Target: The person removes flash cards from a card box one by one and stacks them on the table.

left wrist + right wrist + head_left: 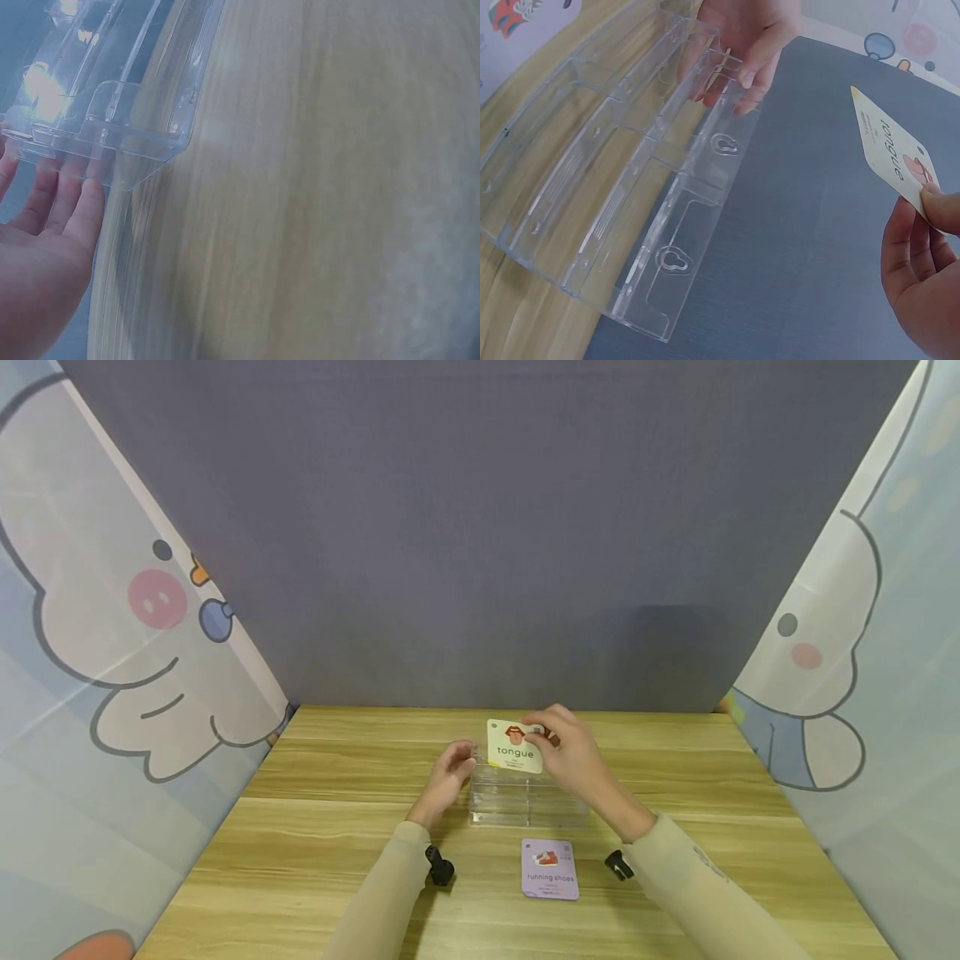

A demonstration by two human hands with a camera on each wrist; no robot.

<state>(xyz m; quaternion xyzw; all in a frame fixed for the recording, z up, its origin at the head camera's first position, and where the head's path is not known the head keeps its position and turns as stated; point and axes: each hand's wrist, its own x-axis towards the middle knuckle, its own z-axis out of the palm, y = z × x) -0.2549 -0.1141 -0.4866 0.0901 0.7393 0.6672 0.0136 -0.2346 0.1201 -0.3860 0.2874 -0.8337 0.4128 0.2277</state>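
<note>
A clear plastic tiered rack (498,819) with several compartments stands on the wooden table. My left hand (447,774) holds its left side; in the right wrist view, the thumb of that left hand (751,41) lies at the rack's upper edge and its fingers show partly through the plastic. Between thumb and fingers, my right hand (576,760) pinches a pale yellow "tongue" card (507,762) by its right edge. That card is tilted in the air over the rack's back, apart from it in the right wrist view (889,146).
A purple "running shoes" card (551,888) lies face up on the table (337,860) in front of the rack. A dark grey panel (480,543) rises behind the table. Cartoon-printed curtains (67,710) flank both sides. Small black devices sit at both wrists.
</note>
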